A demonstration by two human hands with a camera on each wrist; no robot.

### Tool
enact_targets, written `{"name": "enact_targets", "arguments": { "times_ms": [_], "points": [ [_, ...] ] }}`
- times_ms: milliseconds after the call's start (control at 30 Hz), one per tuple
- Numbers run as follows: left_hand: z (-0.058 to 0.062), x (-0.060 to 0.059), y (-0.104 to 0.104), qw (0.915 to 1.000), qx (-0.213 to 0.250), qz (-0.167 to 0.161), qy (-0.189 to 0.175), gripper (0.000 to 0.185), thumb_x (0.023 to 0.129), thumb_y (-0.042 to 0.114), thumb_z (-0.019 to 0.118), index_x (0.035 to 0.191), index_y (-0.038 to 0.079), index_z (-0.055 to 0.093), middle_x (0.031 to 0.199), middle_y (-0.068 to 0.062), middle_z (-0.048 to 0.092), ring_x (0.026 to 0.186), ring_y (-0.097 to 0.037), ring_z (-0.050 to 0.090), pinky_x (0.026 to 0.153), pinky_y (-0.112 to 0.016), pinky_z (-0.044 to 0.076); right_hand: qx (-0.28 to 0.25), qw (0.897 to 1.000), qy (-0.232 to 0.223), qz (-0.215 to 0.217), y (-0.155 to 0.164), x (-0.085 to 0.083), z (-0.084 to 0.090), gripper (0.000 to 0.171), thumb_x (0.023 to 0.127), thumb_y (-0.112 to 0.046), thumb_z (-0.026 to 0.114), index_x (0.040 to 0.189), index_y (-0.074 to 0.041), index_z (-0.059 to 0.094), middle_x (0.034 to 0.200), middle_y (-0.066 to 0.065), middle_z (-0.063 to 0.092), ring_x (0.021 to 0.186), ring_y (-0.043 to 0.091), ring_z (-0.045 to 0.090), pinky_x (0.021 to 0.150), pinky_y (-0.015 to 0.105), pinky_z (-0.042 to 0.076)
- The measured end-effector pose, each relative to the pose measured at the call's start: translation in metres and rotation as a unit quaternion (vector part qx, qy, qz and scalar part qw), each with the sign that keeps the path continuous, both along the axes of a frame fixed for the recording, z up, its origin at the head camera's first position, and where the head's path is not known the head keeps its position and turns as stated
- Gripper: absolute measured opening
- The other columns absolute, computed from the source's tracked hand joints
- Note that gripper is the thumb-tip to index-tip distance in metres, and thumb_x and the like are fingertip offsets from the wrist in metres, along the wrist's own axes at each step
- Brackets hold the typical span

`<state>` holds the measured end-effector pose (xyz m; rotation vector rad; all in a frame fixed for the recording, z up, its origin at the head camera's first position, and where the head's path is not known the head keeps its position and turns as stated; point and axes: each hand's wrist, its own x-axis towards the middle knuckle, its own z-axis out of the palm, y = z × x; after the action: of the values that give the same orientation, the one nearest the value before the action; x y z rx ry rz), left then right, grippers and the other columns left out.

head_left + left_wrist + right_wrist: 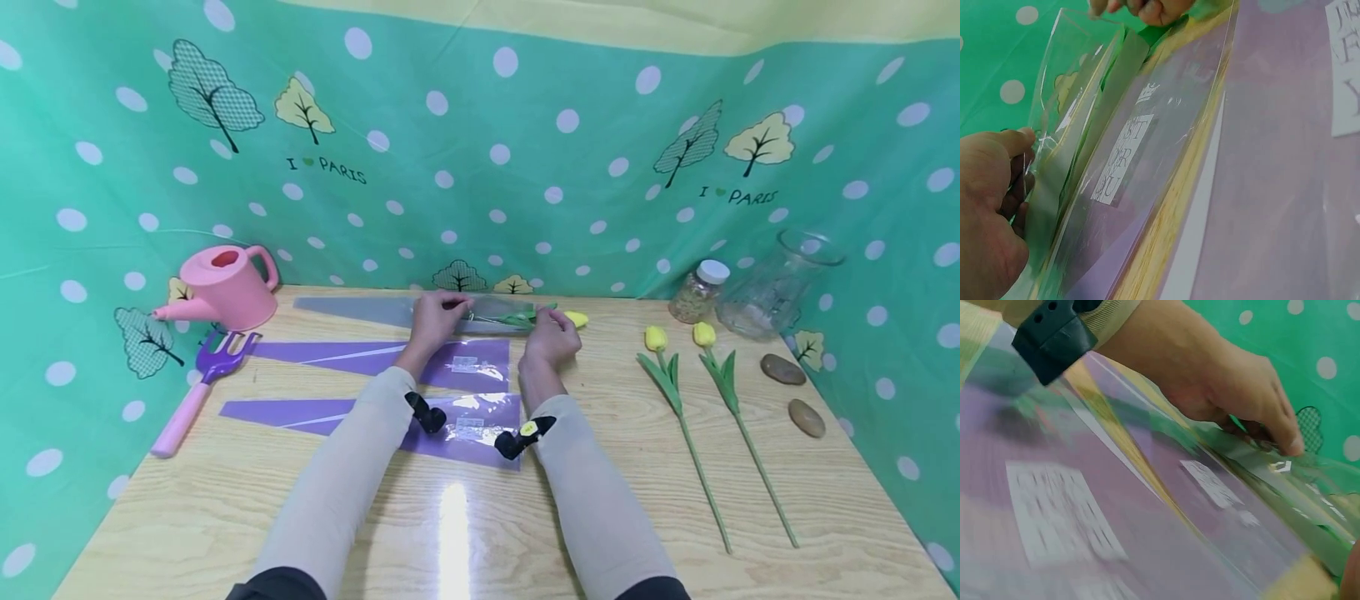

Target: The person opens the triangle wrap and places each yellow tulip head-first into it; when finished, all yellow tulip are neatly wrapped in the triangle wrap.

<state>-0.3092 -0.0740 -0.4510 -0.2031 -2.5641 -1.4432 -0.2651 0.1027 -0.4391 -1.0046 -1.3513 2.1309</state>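
A grey-toned clear plastic flower sleeve (pixel 352 308) lies along the back of the table. My left hand (pixel 437 319) pinches its far edge between thumb and fingers; in the left wrist view the film (pixel 1054 81) stands raised there. A yellow tulip (pixel 576 318) has its stem and green leaves inside the sleeve, with the blossom out past the wide right end. Curled at that mouth, my right hand (pixel 551 337) grips the tulip around its leaves, the fingertips right at the sleeve's corner. Part of the stem is hidden by the hands.
Two purple sleeves (pixel 480 375) lie nearer me, under my forearms. Left are a pink watering can (pixel 228 287) and a purple hand fork (pixel 198 383). Two more yellow tulips (pixel 690 442), a capped jar (pixel 699 292), a glass vase (pixel 772 287) and two stones (pixel 783 369) are right.
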Motion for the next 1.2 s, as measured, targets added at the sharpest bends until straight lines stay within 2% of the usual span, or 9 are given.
{"name": "enact_targets", "arguments": {
  "times_ms": [200,333,433,600,700,767,867,1000,1200],
  "points": [
    [0.001,0.001,-0.003,0.9999,0.003,0.001,-0.010,0.020,0.094,0.024,0.077,0.109,0.012,0.081,0.114,-0.012,0.077,0.112,-0.031,0.068,0.104,-0.045,0.053,0.080,0.993,0.059,0.059,0.043,-0.003,0.005,0.032,0.088,-0.019,0.084,0.116,-0.011,0.073,0.090,-0.005,0.060,0.083,0.009,0.057,0.076,0.024,0.054],
    [0.002,0.001,-0.008,0.9999,0.001,0.003,-0.011,0.019,0.095,0.025,0.076,0.109,0.013,0.081,0.117,-0.011,0.077,0.114,-0.031,0.068,0.104,-0.045,0.053,0.171,0.972,0.078,0.143,0.082,-0.007,0.006,0.036,0.091,-0.019,0.081,0.122,-0.005,0.070,0.093,-0.005,0.059,0.088,0.008,0.056,0.076,0.019,0.051],
    [0.003,0.001,-0.010,0.9999,-0.003,0.003,-0.012,0.020,0.095,0.025,0.076,0.110,0.013,0.081,0.117,-0.011,0.076,0.114,-0.031,0.068,0.104,-0.045,0.053,0.255,0.938,0.044,0.232,0.107,-0.008,0.006,0.041,0.095,-0.021,0.077,0.132,-0.007,0.066,0.112,0.000,0.064,0.102,0.010,0.056,0.083,0.018,0.049],
    [0.003,0.001,-0.012,0.9997,0.000,0.006,-0.022,0.020,0.095,0.025,0.075,0.110,0.013,0.080,0.118,-0.011,0.076,0.115,-0.030,0.067,0.105,-0.046,0.052,0.344,0.864,0.002,0.366,0.134,-0.011,-0.001,0.050,0.099,-0.017,0.070,0.146,-0.011,0.055,0.147,0.010,0.057,0.122,0.023,0.052,0.094,0.030,0.049],
    [0.004,0.001,-0.012,0.9997,0.000,0.007,-0.024,0.019,0.095,0.025,0.075,0.110,0.013,0.080,0.119,-0.011,0.075,0.115,-0.030,0.066,0.105,-0.046,0.052,0.384,0.826,0.003,0.414,0.141,-0.013,-0.010,0.050,0.099,-0.011,0.068,0.148,-0.009,0.054,0.149,0.015,0.055,0.124,0.029,0.053,0.099,0.036,0.049],
    [0.004,0.001,-0.012,0.9997,0.000,0.007,-0.023,0.019,0.095,0.024,0.075,0.110,0.013,0.080,0.118,-0.011,0.075,0.115,-0.030,0.066,0.105,-0.046,0.052,0.406,0.808,0.006,0.426,0.142,-0.013,-0.014,0.048,0.099,-0.008,0.065,0.146,-0.007,0.056,0.147,0.018,0.057,0.123,0.032,0.055,0.101,0.039,0.049],
    [0.004,0.001,-0.012,0.9997,0.002,0.006,-0.025,0.019,0.095,0.023,0.075,0.111,0.012,0.080,0.119,-0.012,0.075,0.115,-0.031,0.066,0.105,-0.046,0.052,0.426,0.803,0.011,0.417,0.140,-0.013,-0.017,0.042,0.100,-0.005,0.064,0.142,-0.005,0.060,0.140,0.020,0.062,0.120,0.034,0.058,0.102,0.043,0.049],
    [0.005,0.002,-0.013,0.9996,0.008,0.007,-0.026,0.019,0.095,0.022,0.075,0.111,0.011,0.080,0.117,-0.012,0.076,0.114,-0.030,0.067,0.103,-0.045,0.054,0.426,0.813,0.011,0.397,0.138,-0.012,-0.017,0.038,0.100,-0.007,0.064,0.138,-0.005,0.063,0.134,0.020,0.064,0.118,0.034,0.058,0.100,0.043,0.049],
    [0.005,0.000,-0.015,0.9994,0.014,0.015,-0.027,0.019,0.095,0.022,0.076,0.111,0.012,0.080,0.115,-0.011,0.077,0.111,-0.029,0.068,0.101,-0.044,0.055,0.412,0.826,0.016,0.385,0.132,-0.013,-0.013,0.037,0.100,-0.013,0.068,0.136,-0.009,0.065,0.133,0.016,0.064,0.114,0.027,0.060,0.092,0.032,0.052]
  ]
}}
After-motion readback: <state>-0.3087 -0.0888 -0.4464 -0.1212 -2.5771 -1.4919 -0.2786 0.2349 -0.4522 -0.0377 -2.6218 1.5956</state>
